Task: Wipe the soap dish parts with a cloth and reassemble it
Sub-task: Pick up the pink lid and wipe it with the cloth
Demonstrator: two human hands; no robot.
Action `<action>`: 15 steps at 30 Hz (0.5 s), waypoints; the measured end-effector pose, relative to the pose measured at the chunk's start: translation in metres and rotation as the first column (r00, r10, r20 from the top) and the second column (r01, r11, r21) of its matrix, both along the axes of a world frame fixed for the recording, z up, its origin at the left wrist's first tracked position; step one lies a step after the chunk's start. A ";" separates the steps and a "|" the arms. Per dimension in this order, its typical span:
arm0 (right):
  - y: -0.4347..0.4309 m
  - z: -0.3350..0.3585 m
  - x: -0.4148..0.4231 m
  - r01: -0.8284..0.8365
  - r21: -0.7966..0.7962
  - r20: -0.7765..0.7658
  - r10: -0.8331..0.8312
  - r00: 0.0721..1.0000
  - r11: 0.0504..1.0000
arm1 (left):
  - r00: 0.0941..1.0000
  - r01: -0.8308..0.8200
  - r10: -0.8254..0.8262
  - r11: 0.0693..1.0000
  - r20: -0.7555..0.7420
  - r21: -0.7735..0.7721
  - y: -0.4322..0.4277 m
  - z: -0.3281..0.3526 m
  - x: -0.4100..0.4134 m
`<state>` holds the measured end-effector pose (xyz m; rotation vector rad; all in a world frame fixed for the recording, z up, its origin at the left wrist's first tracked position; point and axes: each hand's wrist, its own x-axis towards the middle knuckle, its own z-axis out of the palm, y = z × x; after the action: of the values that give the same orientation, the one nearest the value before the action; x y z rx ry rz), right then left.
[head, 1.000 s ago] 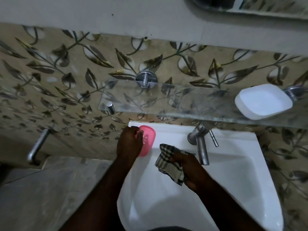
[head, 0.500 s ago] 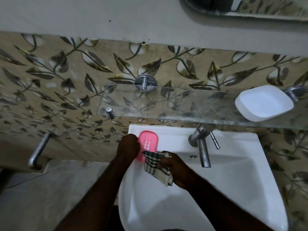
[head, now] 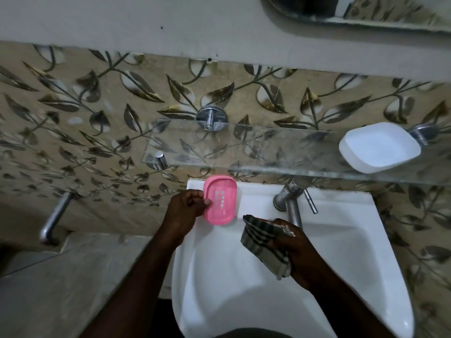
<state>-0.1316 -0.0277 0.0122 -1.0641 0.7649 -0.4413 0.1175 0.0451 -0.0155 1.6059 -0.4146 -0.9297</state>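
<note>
With my left fingers (head: 204, 203) pinching the pink slotted plastic tray (head: 220, 200) and right fingers (head: 280, 224) clutching the checked cloth (head: 262, 245), I judge reassembly with the white plastic base (head: 379, 147) on the glass shelf (head: 268, 147) is still to do.

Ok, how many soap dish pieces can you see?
2. The pink slotted tray is held by the left hand above the sink, back left; the white dish sits on the glass shelf, far right. No others show.
</note>
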 end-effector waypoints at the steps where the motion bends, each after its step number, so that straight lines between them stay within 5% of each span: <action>1: 0.001 0.000 -0.006 0.016 0.005 0.004 -0.016 1.000 1.000 | 1.000 0.002 -0.002 1.000 0.012 -0.021 0.001 0.001 -0.001; 6: 0.007 0.012 -0.022 0.060 0.023 -0.024 -0.060 0.998 0.998 | 0.901 0.169 -0.120 0.982 0.417 -0.082 0.006 0.018 -0.011; 12: 0.011 0.017 -0.021 0.088 -0.031 -0.110 -0.091 0.990 0.996 | 0.458 0.341 -0.039 0.930 0.888 -0.135 0.016 0.031 -0.033; 15: 0.013 0.024 -0.016 0.141 -0.036 -0.131 -0.145 0.981 0.989 | 0.378 0.347 -0.002 0.928 0.926 -0.139 0.015 0.023 -0.037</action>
<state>-0.1472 -0.0144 0.0366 -1.0749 0.9607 -0.5074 0.0805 0.0603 0.0077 1.6566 -1.4858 0.0433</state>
